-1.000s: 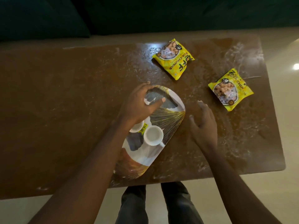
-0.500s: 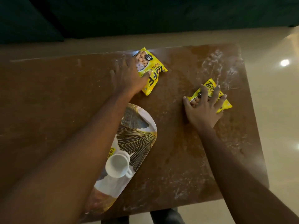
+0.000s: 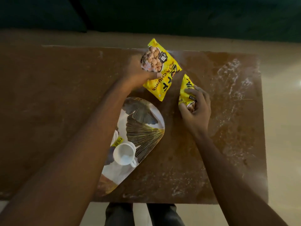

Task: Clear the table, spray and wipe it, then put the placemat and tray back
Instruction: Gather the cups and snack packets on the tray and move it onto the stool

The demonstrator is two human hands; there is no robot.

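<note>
My left hand (image 3: 135, 71) grips a yellow snack packet (image 3: 164, 74) by its left side, lifted above the far middle of the brown table (image 3: 48, 111). A second yellow packet (image 3: 186, 88) is gripped in my right hand (image 3: 196, 110), just right of the first and held on edge. Below them lies an oval patterned tray (image 3: 146, 128) with a white cup (image 3: 124, 154) on it. My left forearm covers the tray's left part.
White smears and streaks mark the table's right half (image 3: 231, 88). The table's near edge runs along the bottom, with my legs (image 3: 143, 214) under it. A dark sofa (image 3: 162, 13) stands beyond the far edge. Pale floor shows at the right.
Both hands went from the tray area to the packets, closed on them and now lift them; the right packet has come in toward the left one.
</note>
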